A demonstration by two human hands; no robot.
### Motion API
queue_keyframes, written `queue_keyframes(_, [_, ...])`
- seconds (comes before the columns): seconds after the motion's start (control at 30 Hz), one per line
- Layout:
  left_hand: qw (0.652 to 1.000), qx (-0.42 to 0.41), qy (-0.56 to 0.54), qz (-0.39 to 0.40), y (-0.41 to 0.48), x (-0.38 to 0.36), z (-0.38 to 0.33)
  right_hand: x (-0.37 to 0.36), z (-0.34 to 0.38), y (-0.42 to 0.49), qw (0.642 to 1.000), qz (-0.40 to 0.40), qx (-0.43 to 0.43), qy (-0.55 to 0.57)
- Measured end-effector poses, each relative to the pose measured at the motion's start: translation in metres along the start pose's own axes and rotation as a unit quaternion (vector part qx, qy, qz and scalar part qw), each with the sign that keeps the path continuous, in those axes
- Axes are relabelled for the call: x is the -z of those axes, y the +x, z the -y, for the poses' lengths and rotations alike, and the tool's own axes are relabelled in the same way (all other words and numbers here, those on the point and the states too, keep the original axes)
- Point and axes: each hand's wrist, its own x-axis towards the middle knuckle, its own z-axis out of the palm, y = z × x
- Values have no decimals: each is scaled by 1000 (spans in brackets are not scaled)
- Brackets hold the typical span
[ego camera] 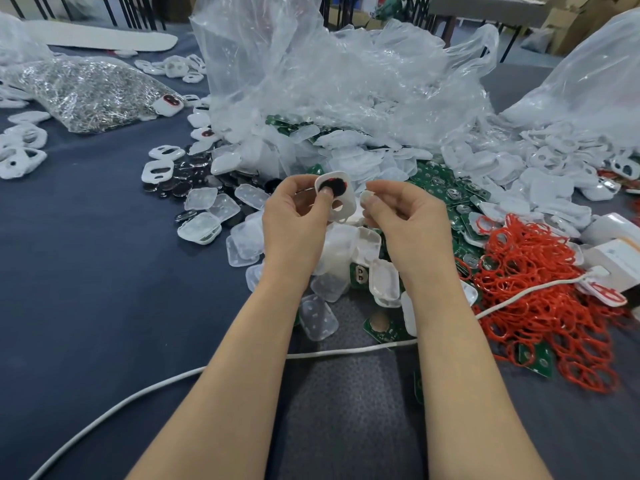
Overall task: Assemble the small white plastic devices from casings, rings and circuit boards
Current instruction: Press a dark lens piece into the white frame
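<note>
Your left hand [294, 216] holds a white casing [341, 202] up over the middle of the bench [86, 271]. The fingers are curled round it, and the thumb presses on a black round part [334, 188] set in its top end. The casing is tilted, and a hole shows in its lower half. Your right hand [405, 220] is just beside it, with the fingers pinched together on a small white piece [366, 197]. That piece is too small to tell what it is.

Behind your hands a big clear bag [329, 81] lies open and crumpled. White parts and clear covers [214, 202] spill out of its mouth. The plastic is too wrinkly to show how much is inside. A second clear bag [588, 81] toward the far right corner holds more white parts with holes, and its top is cut off. Toward the far left corner another clear bag [86, 91] is full of tiny shiny metal bits.

Green boards [446, 188] lie in a heap under and beside the clear covers, many half hidden. Red rings [540, 299] make a tangled pile at the right edge, next to white boxes [616, 251] that are cut off. A white cable [138, 393] runs along the near edge, under your arms.
</note>
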Motion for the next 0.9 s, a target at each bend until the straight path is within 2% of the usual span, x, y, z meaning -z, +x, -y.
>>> queue_keyframes(0.37, [1000, -10, 19, -1, 0, -1, 3, -3, 0, -1, 999, 19, 24, -28])
queue_keyframes(0.53, [999, -21, 38, 3, 0, 0, 5, -11, -2, -7, 980, 12, 126, -152])
queue_keyframes(0.63, [998, -29, 48, 0, -1, 0, 5, -16, -3, -9, 967, 15, 154, -200])
queue_keyframes(0.9, [999, -26, 38, 4, -3, -3, 7, -25, -6, -11, 964, -20, 151, -220])
